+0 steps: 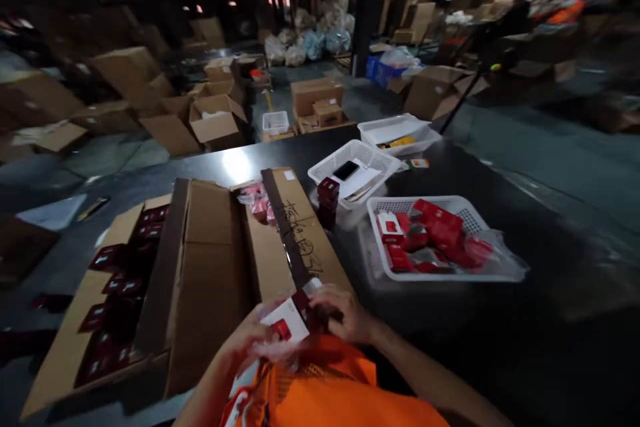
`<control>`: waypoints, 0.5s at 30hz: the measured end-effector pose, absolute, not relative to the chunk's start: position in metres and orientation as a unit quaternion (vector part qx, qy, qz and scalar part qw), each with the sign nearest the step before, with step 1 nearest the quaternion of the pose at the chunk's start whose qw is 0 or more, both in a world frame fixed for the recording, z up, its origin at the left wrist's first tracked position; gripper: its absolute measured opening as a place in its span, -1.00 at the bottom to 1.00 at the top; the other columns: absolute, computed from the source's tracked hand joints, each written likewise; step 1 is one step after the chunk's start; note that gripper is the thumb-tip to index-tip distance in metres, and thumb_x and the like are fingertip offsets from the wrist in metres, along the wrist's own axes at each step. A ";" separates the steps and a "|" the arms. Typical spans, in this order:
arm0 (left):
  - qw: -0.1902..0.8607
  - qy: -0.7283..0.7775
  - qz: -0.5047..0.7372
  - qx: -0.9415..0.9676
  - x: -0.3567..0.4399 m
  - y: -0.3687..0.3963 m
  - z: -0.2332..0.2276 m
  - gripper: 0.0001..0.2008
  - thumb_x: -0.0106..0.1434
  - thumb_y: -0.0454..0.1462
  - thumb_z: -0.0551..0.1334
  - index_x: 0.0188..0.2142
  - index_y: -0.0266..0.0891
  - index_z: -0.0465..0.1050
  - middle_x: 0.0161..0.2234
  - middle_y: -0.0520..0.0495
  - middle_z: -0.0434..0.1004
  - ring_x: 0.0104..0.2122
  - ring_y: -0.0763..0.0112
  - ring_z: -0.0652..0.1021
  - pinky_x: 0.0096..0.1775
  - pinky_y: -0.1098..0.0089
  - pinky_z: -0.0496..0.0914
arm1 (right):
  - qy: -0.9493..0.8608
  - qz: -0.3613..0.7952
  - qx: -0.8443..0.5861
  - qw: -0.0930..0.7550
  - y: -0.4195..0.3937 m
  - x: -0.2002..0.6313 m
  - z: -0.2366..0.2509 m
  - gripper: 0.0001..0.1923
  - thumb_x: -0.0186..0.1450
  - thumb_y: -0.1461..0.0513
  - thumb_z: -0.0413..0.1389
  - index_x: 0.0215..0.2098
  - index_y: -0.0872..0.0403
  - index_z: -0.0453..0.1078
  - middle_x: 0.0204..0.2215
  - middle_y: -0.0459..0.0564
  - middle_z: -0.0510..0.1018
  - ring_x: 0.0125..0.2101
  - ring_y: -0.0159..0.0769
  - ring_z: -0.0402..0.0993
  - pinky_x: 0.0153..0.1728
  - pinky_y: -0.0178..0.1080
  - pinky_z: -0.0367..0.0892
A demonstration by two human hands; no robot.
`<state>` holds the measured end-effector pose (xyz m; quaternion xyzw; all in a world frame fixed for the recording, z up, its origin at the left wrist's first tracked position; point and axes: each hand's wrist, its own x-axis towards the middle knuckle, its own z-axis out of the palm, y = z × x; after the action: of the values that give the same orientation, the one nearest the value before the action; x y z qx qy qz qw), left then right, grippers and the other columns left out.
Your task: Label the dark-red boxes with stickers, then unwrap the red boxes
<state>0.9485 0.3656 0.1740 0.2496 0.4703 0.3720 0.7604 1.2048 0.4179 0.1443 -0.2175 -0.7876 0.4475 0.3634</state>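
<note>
Small white-and-red box held low, close to the orange vest | left hand cupped under it, right hand pinching its top edge | open carton just beyond on the dark surface | risk: blurred view, loose two-hand hold, box could slip | white basket of red packs farther right

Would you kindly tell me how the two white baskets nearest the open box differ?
The nearer basket is heaped with red packets, while the farther basket holds a dark phone-like slab and white paper. The nearer one sits on clear plastic; the farther has small dark red boxes stacked against it. Both are white, perforated and on the dark table.
</note>
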 end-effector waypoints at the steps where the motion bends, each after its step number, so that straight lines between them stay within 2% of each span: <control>1: 0.755 0.471 0.383 0.248 0.947 0.366 0.180 -0.39 -0.34 -0.39 0.31 -0.17 -0.24 0.65 -0.30 -0.07 0.67 -0.31 0.26 0.55 -0.25 0.40 0.40 | -0.755 0.490 -0.216 0.379 0.418 1.203 0.143 -0.72 0.13 0.32 0.13 -0.20 0.00 0.53 -0.15 0.07 0.62 -0.07 -0.11 0.54 0.00 -0.03 0.41; 3: 0.748 0.474 0.396 0.242 0.946 0.367 0.192 -0.39 -0.30 -0.39 0.29 -0.13 -0.23 0.65 -0.28 -0.09 0.67 -0.30 0.25 0.57 -0.26 0.41 0.40 | -0.677 0.579 -0.246 0.382 0.420 1.198 0.138 -0.92 0.10 0.18 0.18 -0.47 0.01 0.49 -0.36 0.02 0.59 -0.12 -0.08 0.53 -0.02 -0.04 0.39; 6: 0.731 0.495 0.383 0.272 0.951 0.374 0.209 -0.44 -0.26 -0.37 0.29 -0.16 -0.22 0.66 -0.30 -0.09 0.66 -0.32 0.25 0.55 -0.31 0.41 0.39 | -0.582 0.652 -0.337 0.350 0.425 1.187 0.130 -0.72 0.03 0.10 0.22 -0.71 0.03 0.31 -0.62 -0.07 0.39 -0.31 -0.13 0.46 -0.18 -0.11 0.38; 9: 0.692 0.535 0.344 0.342 0.955 0.390 0.223 -0.54 -0.24 -0.36 0.32 -0.23 -0.27 0.64 -0.36 -0.07 0.62 -0.39 0.31 0.52 -0.40 0.44 0.32 | -0.535 0.673 -0.373 0.349 0.433 1.173 0.122 -0.66 -0.04 0.11 0.30 -0.74 0.05 0.25 -0.71 -0.16 0.25 -0.53 -0.29 0.30 -0.42 -0.22 0.29; 11: 0.668 0.559 0.322 0.373 0.957 0.405 0.232 -0.57 -0.22 -0.35 0.35 -0.24 -0.30 0.60 -0.38 -0.06 0.59 -0.42 0.35 0.51 -0.42 0.46 0.30 | -0.492 0.691 -0.381 0.368 0.438 1.165 0.118 -0.66 -0.01 0.07 0.30 -0.71 0.06 0.31 -0.72 -0.16 0.29 -0.56 -0.30 0.30 -0.48 -0.25 0.26; 15: 0.637 0.609 0.223 0.417 0.957 0.435 0.252 -0.48 -0.21 -0.36 0.40 -0.15 -0.32 0.55 -0.35 -0.07 0.58 -0.42 0.33 0.53 -0.38 0.42 0.36 | -0.376 0.739 -0.378 0.412 0.442 1.150 0.116 -0.66 0.03 -0.01 0.28 -0.65 0.07 0.40 -0.67 -0.09 0.44 -0.53 -0.25 0.38 -0.47 -0.22 0.30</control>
<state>0.9568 0.4345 0.2521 0.4167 0.6089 0.2225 0.6373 1.1504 0.4422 0.1159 -0.3782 -0.3763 0.7388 0.4116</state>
